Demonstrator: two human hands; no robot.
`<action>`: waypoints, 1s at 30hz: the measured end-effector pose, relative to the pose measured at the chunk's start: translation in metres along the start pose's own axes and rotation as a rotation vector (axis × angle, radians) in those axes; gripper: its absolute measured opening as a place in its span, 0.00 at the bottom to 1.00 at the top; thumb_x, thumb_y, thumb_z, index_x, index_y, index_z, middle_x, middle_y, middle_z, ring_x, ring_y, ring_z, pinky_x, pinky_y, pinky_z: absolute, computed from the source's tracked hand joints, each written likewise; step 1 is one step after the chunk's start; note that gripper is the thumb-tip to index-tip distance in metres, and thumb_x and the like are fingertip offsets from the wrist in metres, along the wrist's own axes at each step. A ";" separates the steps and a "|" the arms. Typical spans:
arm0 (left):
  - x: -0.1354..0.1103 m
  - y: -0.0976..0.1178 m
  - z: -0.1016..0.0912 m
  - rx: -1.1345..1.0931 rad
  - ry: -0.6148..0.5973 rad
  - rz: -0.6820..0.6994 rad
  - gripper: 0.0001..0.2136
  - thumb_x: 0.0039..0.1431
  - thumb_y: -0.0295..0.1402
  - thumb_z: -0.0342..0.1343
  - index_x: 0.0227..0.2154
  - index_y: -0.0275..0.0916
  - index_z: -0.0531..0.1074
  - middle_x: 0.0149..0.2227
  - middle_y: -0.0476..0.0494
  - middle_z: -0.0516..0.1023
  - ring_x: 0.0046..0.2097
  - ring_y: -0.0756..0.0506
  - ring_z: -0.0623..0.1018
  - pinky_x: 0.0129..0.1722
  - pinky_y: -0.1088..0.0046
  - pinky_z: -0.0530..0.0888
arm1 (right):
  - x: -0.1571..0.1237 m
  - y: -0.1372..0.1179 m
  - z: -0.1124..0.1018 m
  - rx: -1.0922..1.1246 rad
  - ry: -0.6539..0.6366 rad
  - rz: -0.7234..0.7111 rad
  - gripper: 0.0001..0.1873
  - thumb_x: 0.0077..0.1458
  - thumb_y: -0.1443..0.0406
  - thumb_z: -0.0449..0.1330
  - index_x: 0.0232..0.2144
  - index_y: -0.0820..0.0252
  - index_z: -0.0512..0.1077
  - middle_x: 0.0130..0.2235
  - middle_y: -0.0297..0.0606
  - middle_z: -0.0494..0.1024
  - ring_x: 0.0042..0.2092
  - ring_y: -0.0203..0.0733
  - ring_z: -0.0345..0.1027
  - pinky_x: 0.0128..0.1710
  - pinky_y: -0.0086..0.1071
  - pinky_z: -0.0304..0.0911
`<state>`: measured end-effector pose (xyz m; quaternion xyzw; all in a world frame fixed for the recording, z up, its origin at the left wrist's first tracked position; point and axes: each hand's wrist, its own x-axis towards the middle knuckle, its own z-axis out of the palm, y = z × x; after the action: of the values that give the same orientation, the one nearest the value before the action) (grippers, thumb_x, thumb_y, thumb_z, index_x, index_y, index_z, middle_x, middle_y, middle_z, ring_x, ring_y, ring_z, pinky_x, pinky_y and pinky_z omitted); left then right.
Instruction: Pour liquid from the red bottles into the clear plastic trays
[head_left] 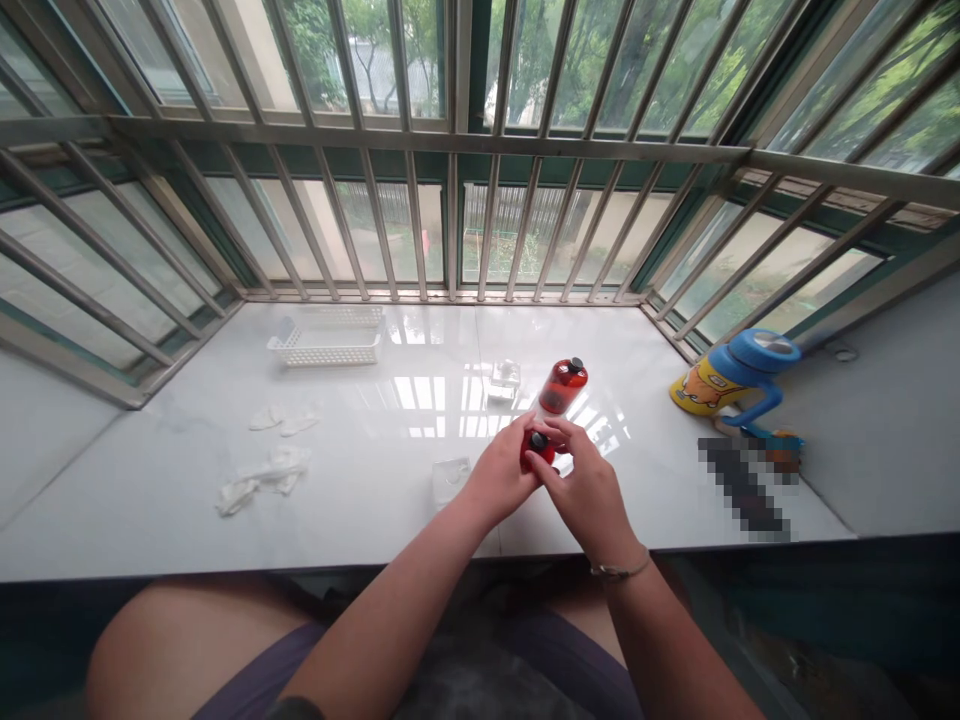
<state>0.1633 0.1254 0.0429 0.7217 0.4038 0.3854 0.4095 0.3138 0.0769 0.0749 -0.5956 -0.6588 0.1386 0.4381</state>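
My left hand (pixel 501 478) is wrapped around a small red bottle (pixel 537 449) with a black cap, held just above the white sill. The fingers of my right hand (pixel 585 480) pinch at that bottle's black cap from the right. A second, larger red bottle (pixel 563 386) with a black cap stands just behind my hands. A small clear object (pixel 451 478) lies on the sill to the left of my left wrist, and another clear object (pixel 505 378) sits behind, left of the larger bottle.
A white slotted basket (pixel 328 338) stands at the back left. Crumpled white tissues (pixel 259 480) lie at the left. A blue and yellow jug (pixel 731 378) lies on its side at the right, near a blurred-out patch. Window bars (pixel 450 150) enclose the sill.
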 end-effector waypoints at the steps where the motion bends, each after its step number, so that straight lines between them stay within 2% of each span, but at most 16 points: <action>1: -0.001 0.000 0.000 -0.013 0.002 -0.010 0.39 0.59 0.28 0.67 0.72 0.43 0.61 0.65 0.34 0.77 0.64 0.32 0.79 0.65 0.48 0.77 | -0.001 0.000 -0.001 0.005 -0.004 0.003 0.25 0.65 0.58 0.68 0.61 0.48 0.70 0.56 0.40 0.83 0.51 0.50 0.80 0.51 0.46 0.77; 4: -0.003 -0.001 0.000 -0.046 -0.007 -0.027 0.40 0.59 0.30 0.69 0.72 0.44 0.61 0.66 0.34 0.76 0.65 0.32 0.78 0.65 0.47 0.76 | -0.006 0.001 -0.003 -0.008 0.019 0.050 0.26 0.64 0.54 0.69 0.60 0.49 0.69 0.51 0.40 0.83 0.48 0.51 0.78 0.49 0.47 0.76; 8: -0.001 0.001 -0.001 -0.037 -0.021 -0.059 0.41 0.57 0.29 0.71 0.72 0.45 0.62 0.66 0.35 0.76 0.66 0.32 0.77 0.67 0.47 0.74 | -0.012 0.004 -0.005 -0.067 0.122 0.131 0.24 0.61 0.47 0.69 0.48 0.52 0.68 0.41 0.38 0.77 0.40 0.50 0.74 0.42 0.47 0.75; 11: 0.000 0.002 -0.002 -0.051 -0.019 -0.070 0.42 0.56 0.30 0.72 0.72 0.45 0.62 0.66 0.36 0.76 0.65 0.33 0.78 0.66 0.49 0.75 | -0.014 0.006 -0.005 0.024 0.096 0.091 0.25 0.64 0.48 0.68 0.53 0.52 0.66 0.51 0.44 0.77 0.50 0.53 0.76 0.51 0.51 0.75; 14: 0.000 0.002 -0.002 -0.057 -0.016 -0.079 0.42 0.56 0.31 0.73 0.72 0.46 0.62 0.65 0.36 0.76 0.64 0.32 0.78 0.65 0.48 0.76 | -0.016 0.007 -0.003 0.143 -0.010 0.066 0.27 0.67 0.51 0.66 0.60 0.51 0.62 0.61 0.49 0.75 0.60 0.56 0.74 0.59 0.53 0.72; 16: 0.000 0.002 -0.002 -0.053 -0.016 -0.079 0.42 0.56 0.31 0.73 0.72 0.46 0.62 0.66 0.36 0.76 0.65 0.32 0.78 0.65 0.48 0.76 | -0.017 0.009 -0.003 0.130 -0.010 0.097 0.25 0.67 0.51 0.66 0.57 0.51 0.63 0.56 0.47 0.77 0.57 0.55 0.76 0.56 0.52 0.73; 19: -0.001 0.003 -0.003 -0.044 -0.018 -0.075 0.41 0.57 0.31 0.72 0.72 0.46 0.62 0.66 0.36 0.76 0.66 0.32 0.77 0.66 0.48 0.75 | -0.017 0.010 -0.003 0.031 0.095 0.134 0.21 0.65 0.49 0.66 0.49 0.51 0.64 0.46 0.41 0.76 0.46 0.52 0.75 0.51 0.51 0.74; 21: 0.000 0.004 -0.004 -0.039 -0.019 -0.079 0.41 0.56 0.31 0.73 0.71 0.46 0.63 0.65 0.36 0.76 0.66 0.31 0.77 0.66 0.48 0.75 | -0.016 0.010 -0.002 0.031 0.114 0.115 0.22 0.65 0.50 0.66 0.50 0.51 0.64 0.49 0.43 0.76 0.49 0.53 0.75 0.53 0.53 0.73; 23: 0.000 0.003 -0.003 -0.034 -0.019 -0.078 0.42 0.55 0.30 0.72 0.71 0.46 0.63 0.65 0.36 0.76 0.65 0.31 0.77 0.66 0.48 0.75 | -0.015 0.008 -0.001 0.078 0.062 0.089 0.24 0.65 0.51 0.66 0.56 0.51 0.63 0.56 0.47 0.76 0.57 0.56 0.75 0.57 0.53 0.73; 25: 0.000 0.002 -0.002 -0.023 -0.010 -0.066 0.40 0.56 0.29 0.70 0.71 0.45 0.63 0.64 0.35 0.77 0.64 0.32 0.78 0.65 0.47 0.76 | -0.012 0.006 0.001 0.114 -0.008 0.104 0.25 0.66 0.52 0.64 0.59 0.50 0.63 0.60 0.48 0.78 0.60 0.57 0.76 0.54 0.49 0.74; 28: -0.001 0.001 0.000 0.001 0.011 -0.041 0.38 0.57 0.28 0.68 0.70 0.44 0.63 0.63 0.34 0.78 0.62 0.32 0.80 0.63 0.48 0.77 | -0.006 0.005 0.004 0.092 -0.036 0.152 0.22 0.67 0.52 0.63 0.57 0.49 0.65 0.56 0.45 0.81 0.58 0.57 0.78 0.46 0.45 0.75; 30: -0.001 0.000 0.001 0.008 0.021 -0.033 0.39 0.56 0.28 0.69 0.70 0.43 0.63 0.63 0.34 0.78 0.62 0.32 0.80 0.63 0.49 0.77 | -0.002 0.007 0.005 0.047 -0.007 0.150 0.20 0.65 0.52 0.64 0.53 0.50 0.67 0.52 0.44 0.82 0.52 0.55 0.80 0.46 0.45 0.74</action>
<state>0.1639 0.1239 0.0422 0.7125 0.4212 0.3844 0.4088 0.3147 0.0784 0.0658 -0.6324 -0.6103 0.1886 0.4381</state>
